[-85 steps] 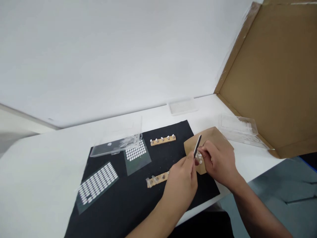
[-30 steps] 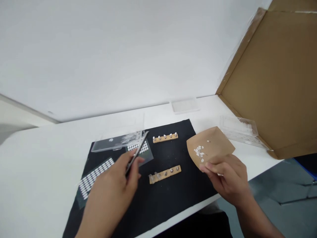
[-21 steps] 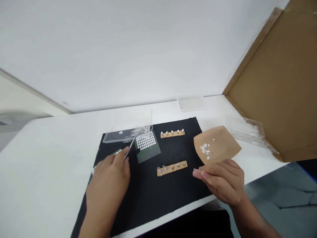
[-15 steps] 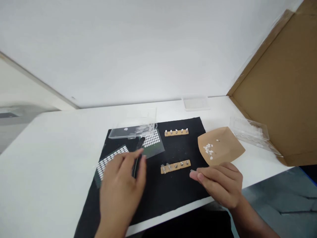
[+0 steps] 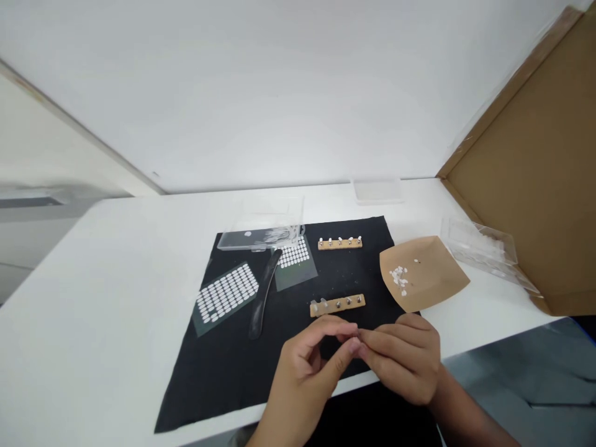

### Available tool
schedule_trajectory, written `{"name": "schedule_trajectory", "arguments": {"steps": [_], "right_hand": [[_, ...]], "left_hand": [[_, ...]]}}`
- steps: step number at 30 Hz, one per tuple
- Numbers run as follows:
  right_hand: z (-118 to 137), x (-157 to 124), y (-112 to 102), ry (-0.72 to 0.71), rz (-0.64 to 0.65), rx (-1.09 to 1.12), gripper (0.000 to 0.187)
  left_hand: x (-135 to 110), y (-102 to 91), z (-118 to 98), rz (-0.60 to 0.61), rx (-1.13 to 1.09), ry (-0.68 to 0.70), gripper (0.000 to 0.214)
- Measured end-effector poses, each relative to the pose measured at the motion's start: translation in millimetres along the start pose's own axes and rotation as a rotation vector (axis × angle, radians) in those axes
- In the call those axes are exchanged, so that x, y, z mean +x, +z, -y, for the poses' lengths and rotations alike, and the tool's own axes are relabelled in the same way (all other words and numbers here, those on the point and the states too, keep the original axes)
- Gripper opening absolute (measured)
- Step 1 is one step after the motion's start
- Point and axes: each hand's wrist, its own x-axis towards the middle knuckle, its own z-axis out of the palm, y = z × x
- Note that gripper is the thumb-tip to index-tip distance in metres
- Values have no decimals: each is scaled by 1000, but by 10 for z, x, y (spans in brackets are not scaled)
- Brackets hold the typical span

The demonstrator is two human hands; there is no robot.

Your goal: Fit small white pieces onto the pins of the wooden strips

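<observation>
My left hand (image 5: 307,366) and my right hand (image 5: 403,363) meet fingertip to fingertip over the near edge of the black mat (image 5: 218,385). Both pinch at the same spot; what lies between the fingers is too small to make out. Just beyond them a wooden strip (image 5: 338,305) with small pegs rests on the mat. Black tweezers (image 5: 263,295) lie loose on the mat to the left, between two sheets of white dots (image 5: 226,295) (image 5: 295,257). A brown paper piece (image 5: 426,273) with white bits on it sits to the right.
A second pegged wooden strip (image 5: 339,243) lies at the mat's far side, next to a clear plastic tray (image 5: 261,238). Another clear tray (image 5: 482,245) and a large cardboard panel (image 5: 531,167) stand at the right. A small clear lid (image 5: 376,189) sits by the wall.
My left hand carried the tweezers left, laid them on the mat between the dot sheets, then came back to meet my right hand, which left the brown paper. The view shifted left.
</observation>
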Motion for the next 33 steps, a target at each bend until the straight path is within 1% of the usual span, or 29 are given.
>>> {"name": "schedule_trajectory", "arguments": {"steps": [3, 5, 7, 9, 11, 13, 15, 18, 20, 21, 22, 23, 25, 26, 27, 28, 29, 31, 33], "right_hand": [[4, -50, 39, 53, 21, 58, 19], [-7, -74, 57, 121, 53, 131, 12], [-23, -80, 73, 218, 57, 204, 10], [-33, -70, 90, 329, 53, 248, 19], [-32, -55, 105, 411, 78, 264, 27], [-22, -42, 119, 436, 119, 270, 27], [-8, -35, 129, 432, 138, 280, 23], [5, -31, 142, 452, 130, 316, 17], [1, -36, 153, 484, 126, 338, 16], [-5, -41, 162, 498, 126, 342, 17], [-14, -48, 173, 510, 129, 342, 18], [-25, -55, 188, 520, 131, 335, 19], [-53, -72, 230, 542, 116, 293, 21], [-66, -80, 258, 554, 100, 254, 23], [-78, -88, 288, 562, 80, 205, 25], [-87, -96, 320, 569, 58, 149, 27], [-92, -102, 353, 573, 36, 90, 29], [-87, -110, 412, 570, 10, -11, 31], [-65, -109, 459, 566, -5, -66, 31]], "left_hand": [[-36, 7, 96, 18, -84, -211, 37], [-53, 6, 123, 13, -105, -279, 45], [-56, 0, 116, -2, -108, -296, 52], [-47, -5, 91, -16, -110, -302, 58], [-30, -5, 67, -30, -116, -312, 62], [-12, 0, 54, -46, -129, -325, 64], [3, 5, 50, -63, -130, -329, 64], [11, 3, 49, -76, -101, -321, 62], [6, -10, 52, -66, -47, -297, 55], [1, -22, 55, -67, -2, -260, 49], [-5, -39, 61, -73, 63, -191, 41], [-11, -60, 70, -87, 149, -84, 31], [-22, -116, 98, -130, 365, 209, 16], [-25, -148, 119, -160, 474, 357, 15], [-27, -182, 144, -192, 564, 471, 18], [-25, -215, 174, -229, 631, 544, 21], [-21, -247, 207, -268, 681, 585, 24], [-3, -300, 276, -323, 746, 635, 26], [27, -336, 332, -340, 783, 700, 28]]}}
